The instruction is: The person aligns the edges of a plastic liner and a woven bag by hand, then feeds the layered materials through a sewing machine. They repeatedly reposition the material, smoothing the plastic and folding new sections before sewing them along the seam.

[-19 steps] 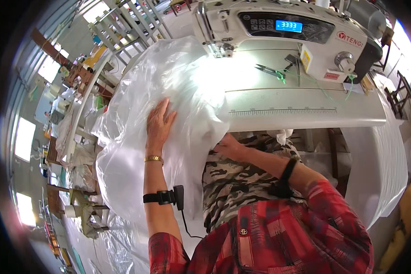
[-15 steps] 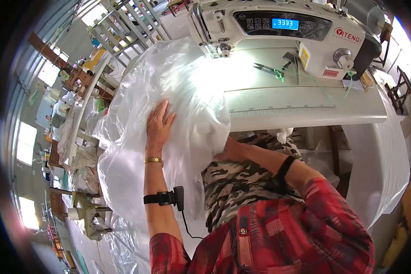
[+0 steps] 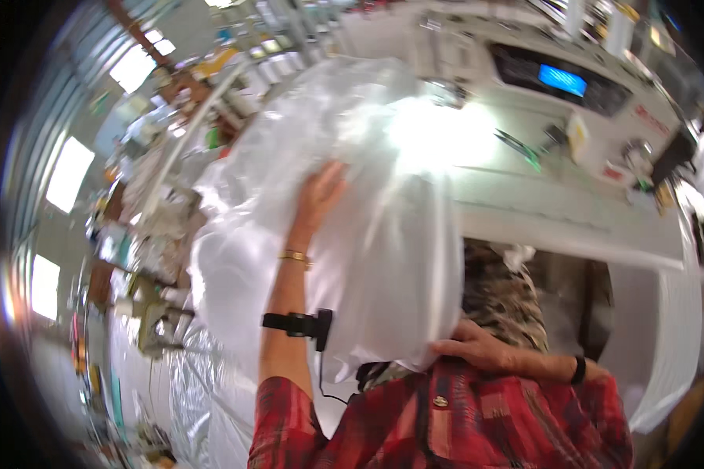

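We see the right hand [image 3: 477, 350] gripping the lower edge of a bulging white plastic bag [image 3: 368, 227] — contents hidden. Above it, the left hand [image 3: 318, 195] presses flat, fingers spread, against the bag. Beyond stands a sewing machine [image 3: 571, 86].

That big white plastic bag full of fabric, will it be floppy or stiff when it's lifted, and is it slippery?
Probably floppy: the white plastic bag bulges and sags around the left hand pressed flat on it. Its glossy, glaring film looks slippery, so the right hand gripping its lower edge likely helps. It seems bulky rather than heavy.
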